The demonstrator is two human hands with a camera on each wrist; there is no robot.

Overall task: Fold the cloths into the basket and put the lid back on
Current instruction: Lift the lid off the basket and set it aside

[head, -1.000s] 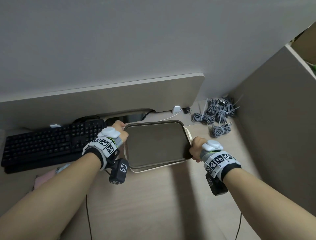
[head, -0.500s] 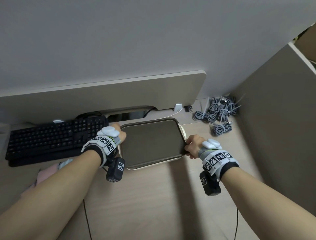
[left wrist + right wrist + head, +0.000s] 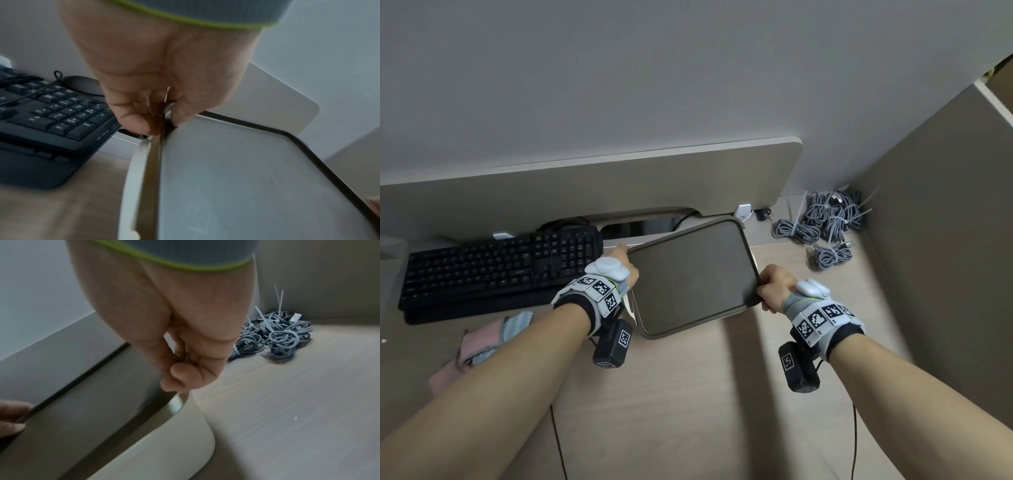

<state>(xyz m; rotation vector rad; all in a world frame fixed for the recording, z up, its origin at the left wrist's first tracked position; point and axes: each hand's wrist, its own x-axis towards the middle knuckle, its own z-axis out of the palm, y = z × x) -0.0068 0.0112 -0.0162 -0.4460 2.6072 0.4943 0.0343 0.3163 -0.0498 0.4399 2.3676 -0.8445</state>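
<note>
Pale grey wall (image 3: 654,68), plain, behind the desk
Light wood-grain desk top (image 3: 688,411)
Beige raised shelf (image 3: 585,185) with rounded corner along the wall, spanning a cable gap
Beige side partition (image 3: 945,222) at right, upright
Black keyboard (image 3: 496,267) at left, under the shelf edge
Grey braided cable bundles (image 3: 825,226), zip-tied, in the right corner
Soft, even light

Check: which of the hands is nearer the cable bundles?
Right. The right hand grips the lid on the side facing the cable bundles; the left hand grips the lid's opposite edge, by the keyboard.
</note>
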